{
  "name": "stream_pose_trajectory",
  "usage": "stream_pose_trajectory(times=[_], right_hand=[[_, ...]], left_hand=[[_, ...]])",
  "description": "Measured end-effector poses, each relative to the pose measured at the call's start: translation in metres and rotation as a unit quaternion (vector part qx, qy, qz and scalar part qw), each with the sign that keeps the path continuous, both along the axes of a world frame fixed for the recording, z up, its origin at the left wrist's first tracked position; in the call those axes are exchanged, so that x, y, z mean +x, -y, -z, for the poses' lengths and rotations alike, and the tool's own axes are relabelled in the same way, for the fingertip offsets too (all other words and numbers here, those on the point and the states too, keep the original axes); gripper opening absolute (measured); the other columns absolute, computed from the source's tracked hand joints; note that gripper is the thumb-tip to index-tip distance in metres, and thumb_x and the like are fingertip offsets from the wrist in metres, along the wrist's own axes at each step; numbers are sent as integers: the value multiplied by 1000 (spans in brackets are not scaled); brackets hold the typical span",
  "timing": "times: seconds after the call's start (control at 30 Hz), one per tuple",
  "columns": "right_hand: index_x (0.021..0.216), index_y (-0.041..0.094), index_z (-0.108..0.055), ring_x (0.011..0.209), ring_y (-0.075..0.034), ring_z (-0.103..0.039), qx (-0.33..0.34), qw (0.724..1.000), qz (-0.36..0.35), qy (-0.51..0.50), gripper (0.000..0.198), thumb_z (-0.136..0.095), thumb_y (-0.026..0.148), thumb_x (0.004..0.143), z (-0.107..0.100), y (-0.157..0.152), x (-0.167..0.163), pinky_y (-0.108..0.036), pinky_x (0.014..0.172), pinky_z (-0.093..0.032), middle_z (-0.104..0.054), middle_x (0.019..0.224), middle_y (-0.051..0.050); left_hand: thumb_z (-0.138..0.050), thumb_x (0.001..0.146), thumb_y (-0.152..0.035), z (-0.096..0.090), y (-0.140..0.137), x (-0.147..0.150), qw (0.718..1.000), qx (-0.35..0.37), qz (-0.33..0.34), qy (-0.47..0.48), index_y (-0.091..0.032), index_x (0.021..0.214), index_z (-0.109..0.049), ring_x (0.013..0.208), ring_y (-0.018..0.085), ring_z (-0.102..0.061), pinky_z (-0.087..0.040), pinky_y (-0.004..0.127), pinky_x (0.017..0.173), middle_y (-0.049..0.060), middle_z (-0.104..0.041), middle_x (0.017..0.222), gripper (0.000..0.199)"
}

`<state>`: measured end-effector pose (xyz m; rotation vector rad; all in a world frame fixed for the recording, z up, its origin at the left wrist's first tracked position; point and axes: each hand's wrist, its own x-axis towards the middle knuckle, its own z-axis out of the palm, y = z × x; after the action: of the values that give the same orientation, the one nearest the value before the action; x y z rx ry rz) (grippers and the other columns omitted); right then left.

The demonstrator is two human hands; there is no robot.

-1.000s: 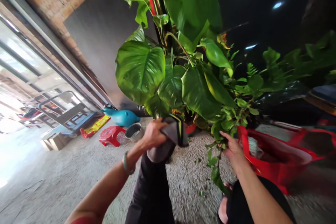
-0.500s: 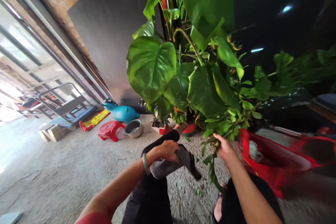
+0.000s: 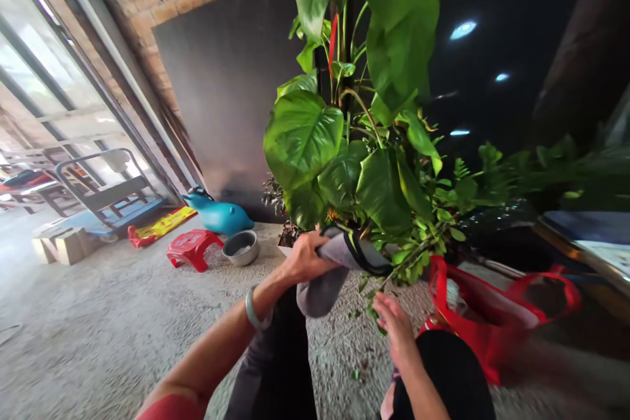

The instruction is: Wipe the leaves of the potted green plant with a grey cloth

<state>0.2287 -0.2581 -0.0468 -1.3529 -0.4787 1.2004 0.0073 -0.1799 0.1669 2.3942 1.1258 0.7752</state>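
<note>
My left hand [image 3: 310, 259], with a pale bangle [image 3: 251, 308] at the wrist, is closed around a grey cloth piece with black trim [image 3: 322, 292]. Its black-edged end reaches right, up against the small-leaved branches [image 3: 418, 256] low on the plant; whether it touches them I cannot tell. My right hand [image 3: 396, 325] is open just below, fingers stretched out beside a drooping leafy sprig [image 3: 371, 305]. Above both hands rises a tall potted plant with broad green leaves [image 3: 305, 138]. Its pot is hidden behind the cloth and leaves.
A red bag [image 3: 485, 315] stands on the right by my knee. Along the wall at left are a grey metal bowl [image 3: 241, 248], a red stool [image 3: 193, 248], a blue animal-shaped toy [image 3: 224, 215] and a platform trolley [image 3: 105, 213]. Leaf scraps [image 3: 357, 375] lie on the concrete floor.
My left hand has risen with the grey cloth, swinging its black-edged end up to the branches. My right hand has let go of the leafy stem and dropped lower. The view has shifted.
</note>
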Motion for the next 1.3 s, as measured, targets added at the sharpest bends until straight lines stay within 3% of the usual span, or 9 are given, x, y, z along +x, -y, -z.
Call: stream_pose_trajectory(times=[0.23, 0.33, 0.57, 0.67, 0.8, 0.87, 0.97, 1.1, 1.3], right_hand=[[82, 24, -77, 79, -27, -73, -52, 997, -34, 36, 46, -78, 55, 49, 1, 31, -24, -32, 65, -51, -79, 77, -6], [75, 25, -72, 67, -24, -67, -98, 991, -62, 64, 39, -73, 51, 47, 12, 32, -20, -28, 56, -44, -74, 67, -4], [66, 26, -65, 53, -17, -55, -118, 986, -76, 86, 24, -68, 37, 45, 22, 39, -13, -23, 49, -29, -63, 54, 1], [66, 26, -64, 52, -18, -55, -111, 989, -60, 83, 26, -69, 38, 44, 22, 39, -14, -23, 48, -27, -62, 53, 0], [79, 26, -70, 65, -23, -68, -81, 996, -14, 46, 42, -72, 51, 46, 22, 37, -15, -28, 56, -46, -73, 68, -4], [83, 25, -72, 69, -24, -70, -72, 997, 4, 27, 47, -73, 55, 46, 23, 37, -15, -30, 59, -50, -76, 72, -5], [81, 23, -74, 64, -22, -68, -79, 997, 15, 2, 45, -78, 51, 45, 28, 40, -15, -28, 55, -48, -75, 67, -4], [79, 22, -74, 62, -20, -68, -61, 997, -3, -38, 46, -89, 46, 43, 28, 43, -13, -26, 53, -48, -76, 66, -2], [82, 22, -72, 78, -24, -75, 43, 977, 19, -209, 58, -104, 50, 42, -8, 44, -14, -35, 65, -59, -82, 82, -5]], left_hand=[[-75, 84, -23, -120, -69, 58, 945, 302, -121, 38, -18, 105, -80, 110, 30, -64, -55, 36, 89, 10, -65, 110, 21], [-67, 90, -13, -108, -89, 87, 946, 288, -120, -89, -18, 113, -79, 125, 33, -61, -54, 38, 96, 16, -65, 126, 26], [-79, 74, -7, 18, -20, 69, 921, 29, 108, -373, -18, 85, -81, 94, 27, -72, -55, 30, 77, 7, -74, 91, 15], [-78, 76, -14, -5, -12, 62, 932, 58, 149, -324, -20, 91, -83, 97, 28, -72, -55, 32, 78, 8, -74, 99, 17], [-70, 86, -20, -81, -45, 88, 968, 205, 26, -140, -21, 115, -83, 111, 29, -68, -55, 35, 91, 10, -69, 113, 31], [-67, 92, -22, -97, -63, 111, 965, 250, -19, -79, -21, 125, -80, 121, 31, -64, -55, 38, 96, 13, -67, 122, 35], [-69, 93, -22, -72, -73, 137, 967, 219, -20, -127, -18, 125, -79, 128, 33, -61, -57, 42, 99, 18, -66, 131, 34], [-75, 85, -19, 10, -49, 132, 938, 23, 101, -332, -19, 109, -83, 117, 33, -70, -59, 40, 95, 14, -75, 118, 25], [-76, 84, -31, 80, 6, 84, 964, -74, 32, -253, -18, 119, -85, 115, 35, -72, -58, 41, 97, 17, -73, 122, 39]])
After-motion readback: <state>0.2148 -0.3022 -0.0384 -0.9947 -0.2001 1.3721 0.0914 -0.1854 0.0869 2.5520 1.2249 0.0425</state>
